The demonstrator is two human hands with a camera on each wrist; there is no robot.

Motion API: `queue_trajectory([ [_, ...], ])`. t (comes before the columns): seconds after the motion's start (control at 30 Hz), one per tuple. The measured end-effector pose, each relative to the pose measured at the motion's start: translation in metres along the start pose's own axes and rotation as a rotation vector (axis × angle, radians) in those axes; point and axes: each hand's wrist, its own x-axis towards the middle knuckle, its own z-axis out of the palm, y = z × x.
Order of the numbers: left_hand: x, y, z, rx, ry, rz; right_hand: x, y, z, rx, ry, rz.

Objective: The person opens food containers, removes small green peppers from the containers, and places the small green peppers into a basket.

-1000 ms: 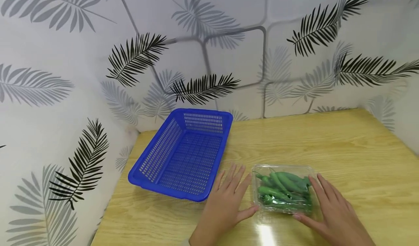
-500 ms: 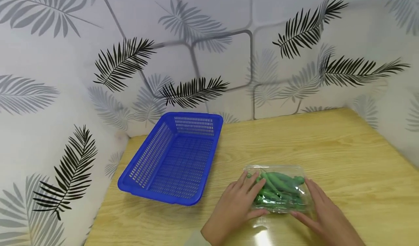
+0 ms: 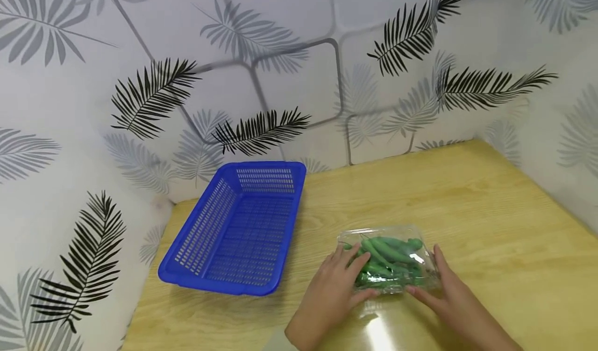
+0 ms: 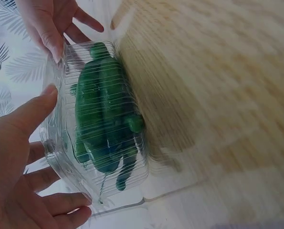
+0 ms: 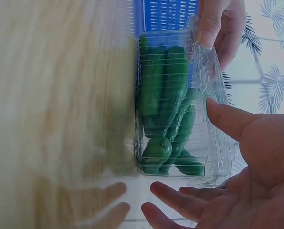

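A clear plastic clamshell box (image 3: 377, 230) filled with several long green peppers (image 3: 385, 251) sits lid closed on the table. My left hand (image 3: 329, 288) holds its left end, fingertips over the lid and thumb at the front rim; in the left wrist view those fingers curl round the end. At the opposite end is my right hand (image 3: 450, 294), its thumb touching the front right corner of the lid rim. Its fingers (image 5: 180, 200) stretch out beside the box's right end in the right wrist view, without wrapping round it.
A blue plastic basket (image 3: 231, 288) with slotted walls stands to the left of the box, with nothing in it. Pale wallpaper (image 3: 299, 81) with a leaf pattern rises behind the wooden table (image 3: 490, 205).
My left hand has moved right from beside the box onto its left end. The right hand stays at the right end. The whole scene has shifted left as the head camera turned.
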Motion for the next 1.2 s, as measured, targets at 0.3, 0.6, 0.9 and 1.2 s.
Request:
queue_trajectory([
  [0.3, 0.002, 0.003, -0.001, 0.018, 0.020, 0.017, 0.000, -0.002, -0.002, 0.036, -0.037, 0.032],
  [0.6, 0.002, 0.000, 0.004, 0.096, 0.145, 0.062, 0.001, -0.005, -0.004, 0.107, -0.096, 0.137],
  [0.9, 0.004, -0.005, 0.005, 0.103, 0.258, 0.110, 0.002, -0.003, -0.007, 0.179, -0.137, 0.186],
  [1.2, 0.007, -0.011, 0.004, 0.191, 0.471, 0.186, -0.001, -0.003, -0.005, 0.161, -0.098, 0.144],
])
